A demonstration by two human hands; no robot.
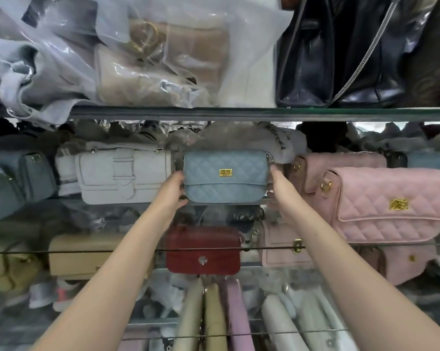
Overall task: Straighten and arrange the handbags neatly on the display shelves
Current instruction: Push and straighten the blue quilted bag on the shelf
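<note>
Two bulky things lie on the glass shelf (pixel 239 114) above the pale-blue quilted flap handbag (pixel 225 177): a crumpled clear plastic bag (pixel 61 59) holding a beige handbag (pixel 188 46), up-left, and a black leather bag (pixel 340 59), up-right. Right of the blue one stands a pink quilted handbag (pixel 391 211); left, a white buckled handbag (pixel 122 176); below, a dark-red flap handbag (pixel 203 249). The left hand (pixel 172 191) and right hand (pixel 281 186) clasp its two ends, fingers curled round them.

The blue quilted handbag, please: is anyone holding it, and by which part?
The left hand grips the left end of the blue quilted handbag, the right hand its right end.
</note>
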